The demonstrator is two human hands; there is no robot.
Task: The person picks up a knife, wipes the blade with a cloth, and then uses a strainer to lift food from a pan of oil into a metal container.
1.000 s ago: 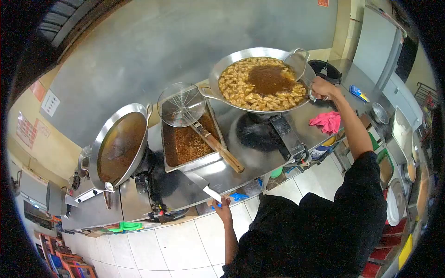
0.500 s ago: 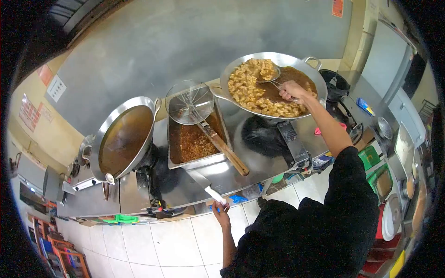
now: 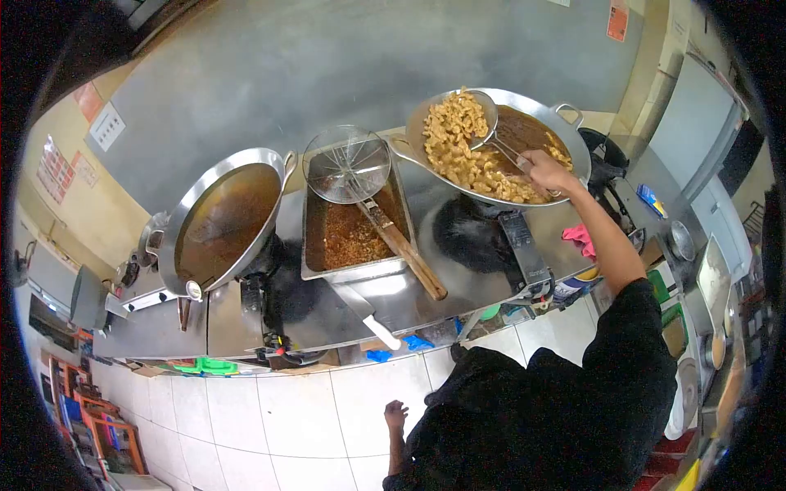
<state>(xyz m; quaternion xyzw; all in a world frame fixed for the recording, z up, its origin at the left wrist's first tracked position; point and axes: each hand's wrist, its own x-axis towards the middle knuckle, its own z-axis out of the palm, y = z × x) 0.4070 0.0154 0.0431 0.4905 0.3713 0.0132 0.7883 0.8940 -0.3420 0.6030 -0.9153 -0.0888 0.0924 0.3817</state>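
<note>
The ladle (image 3: 479, 123) is sitting in the right-hand wok (image 3: 573, 135), its bowl heaped with pale fried pieces (image 3: 458, 135) and raised over the left half of the pan — your right hand (image 3: 544, 170) is gripping its thin metal handle, fingers wrapped closed around it, arm reaching across the counter edge. Dark brown sauce is filling the far right part of that wok; the pieces are piling toward the near and left side. Your left hand (image 3: 396, 413) is hanging low beside your body over the white floor tiles (image 3: 303, 417), holding nothing, fingers loosely curled, well apart from the counter.

Around it: a rectangular steel tray (image 3: 315, 262) of brown crumbs is standing in the middle of the counter, just left of the wok. A round wire skimmer (image 3: 348, 164) is resting across the tray's far end, its wooden handle (image 3: 413, 258) running diagonally down past the tray's near right corner. A white-handled scraper (image 3: 368, 319) is lying on the steel counter (image 3: 237, 327) below the tray, handle poking past the front edge. Further left, a second wok (image 3: 221, 221) is holding dark liquid — tilted toward the camera on its burner. A pink cloth (image 3: 580, 237) is lying on the counter just right of your forearm, partly hidden by it.
</note>
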